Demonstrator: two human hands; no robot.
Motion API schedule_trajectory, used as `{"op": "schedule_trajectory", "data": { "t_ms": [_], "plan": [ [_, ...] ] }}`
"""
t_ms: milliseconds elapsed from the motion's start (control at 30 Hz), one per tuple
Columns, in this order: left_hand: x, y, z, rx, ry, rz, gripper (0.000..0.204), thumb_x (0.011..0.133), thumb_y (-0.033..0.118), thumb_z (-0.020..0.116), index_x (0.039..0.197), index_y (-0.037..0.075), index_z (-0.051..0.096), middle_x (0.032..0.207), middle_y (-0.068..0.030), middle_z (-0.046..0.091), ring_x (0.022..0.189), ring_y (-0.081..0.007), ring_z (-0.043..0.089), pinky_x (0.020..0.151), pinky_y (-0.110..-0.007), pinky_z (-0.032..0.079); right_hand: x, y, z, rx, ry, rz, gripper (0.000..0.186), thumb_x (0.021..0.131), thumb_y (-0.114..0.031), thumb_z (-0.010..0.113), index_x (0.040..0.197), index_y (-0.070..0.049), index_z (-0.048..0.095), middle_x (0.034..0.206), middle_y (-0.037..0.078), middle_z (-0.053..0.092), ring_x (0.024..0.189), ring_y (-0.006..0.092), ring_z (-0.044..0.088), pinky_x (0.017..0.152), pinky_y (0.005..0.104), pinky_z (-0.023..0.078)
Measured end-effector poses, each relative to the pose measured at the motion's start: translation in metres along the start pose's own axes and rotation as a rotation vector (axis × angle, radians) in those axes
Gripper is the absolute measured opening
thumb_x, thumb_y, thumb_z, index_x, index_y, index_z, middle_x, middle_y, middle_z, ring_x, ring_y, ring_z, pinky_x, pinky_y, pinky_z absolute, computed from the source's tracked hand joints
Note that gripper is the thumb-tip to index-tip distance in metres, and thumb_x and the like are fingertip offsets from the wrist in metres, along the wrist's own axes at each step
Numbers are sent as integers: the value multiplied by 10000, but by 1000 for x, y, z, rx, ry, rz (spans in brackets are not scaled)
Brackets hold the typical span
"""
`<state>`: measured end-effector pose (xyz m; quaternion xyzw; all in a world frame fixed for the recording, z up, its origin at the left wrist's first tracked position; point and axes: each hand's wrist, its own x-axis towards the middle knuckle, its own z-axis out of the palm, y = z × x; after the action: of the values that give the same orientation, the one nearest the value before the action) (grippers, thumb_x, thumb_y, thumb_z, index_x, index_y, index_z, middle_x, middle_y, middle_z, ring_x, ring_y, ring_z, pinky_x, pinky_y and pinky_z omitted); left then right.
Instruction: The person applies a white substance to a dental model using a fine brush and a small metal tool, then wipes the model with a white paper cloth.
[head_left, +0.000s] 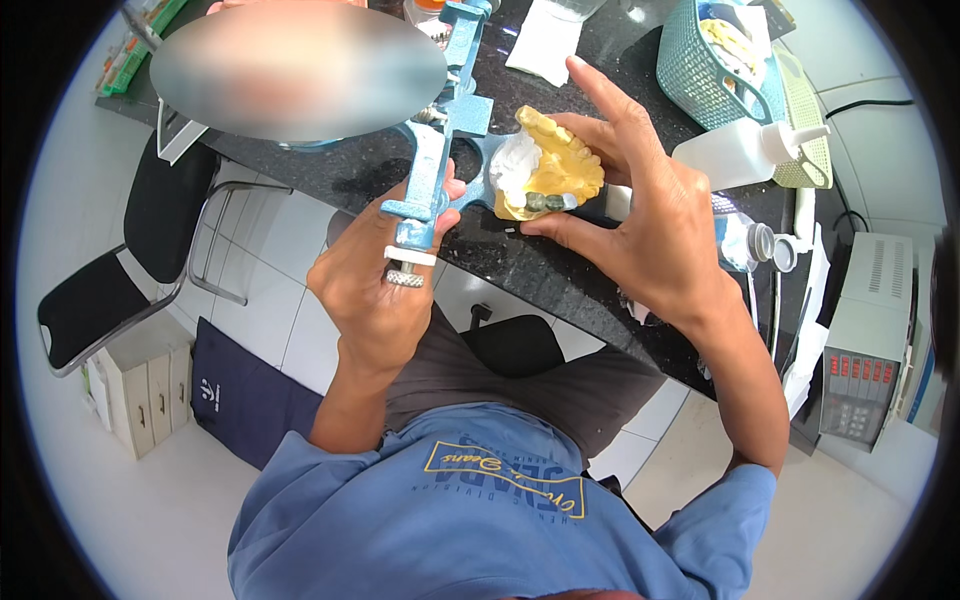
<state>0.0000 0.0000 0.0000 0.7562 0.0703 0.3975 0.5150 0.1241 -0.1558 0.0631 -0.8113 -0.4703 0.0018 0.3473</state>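
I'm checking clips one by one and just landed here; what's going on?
A person's left hand grips a blue metal frame. The right hand has its thumb and fingers around a yellow dental cast, which carries white material beside the frame. A squeeze bottle is just right of that hand.

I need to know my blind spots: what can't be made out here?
Head view: left hand, fingers partly hidden by the blue metal frame.
Head view: clear container, cut off by the top edge.
Head view: whatever lies behind the blurred oval.
Head view: green basket, lower contents hidden by its wall.
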Motion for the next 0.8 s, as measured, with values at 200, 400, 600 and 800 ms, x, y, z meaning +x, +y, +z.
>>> {"op": "schedule_trajectory", "data": {
  "t_ms": [200, 400, 600, 800],
  "plan": [
    [-1, -1, 2, -2, -7, -23, 163, 837, -77, 626, 998, -88, 645, 935, -175, 687, 878, -223, 671, 832, -348, 536, 4, -1, -5, -18, -18, -3, 918, 601, -111, 854, 1384, -96, 375, 1105, 149, 655, 1014, 288, 645, 863, 380, 549],
    [2, -3, 0, -2, -21, 4, 148, 836, -72, 631, 982, -85, 650, 946, -140, 691, 867, -188, 671, 802, -313, 545, 3, 9, -4, -83, -14, -91, 853, 636, -195, 831, 1347, -94, 372, 1054, 151, 658, 909, 331, 648, 744, 383, 532],
    [2, -7, 1, 52, -5, 82, 177, 766, -110, 601, 937, -77, 631, 923, -169, 694, 839, -236, 699, 718, -304, 560, 4, 5, -3, -107, -1, -87, 876, 646, -195, 825, 1366, -84, 339, 1057, 174, 655, 944, 351, 636, 782, 397, 523],
    [5, 1, -4, 96, -54, 20, 155, 829, -25, 660, 981, -53, 669, 927, -114, 706, 840, -155, 673, 765, -282, 539, 7, 0, 1, -125, 83, -180, 986, 637, -209, 834, 1416, -32, 257, 1057, 192, 650, 958, 358, 633, 799, 396, 519]
  ]
}}
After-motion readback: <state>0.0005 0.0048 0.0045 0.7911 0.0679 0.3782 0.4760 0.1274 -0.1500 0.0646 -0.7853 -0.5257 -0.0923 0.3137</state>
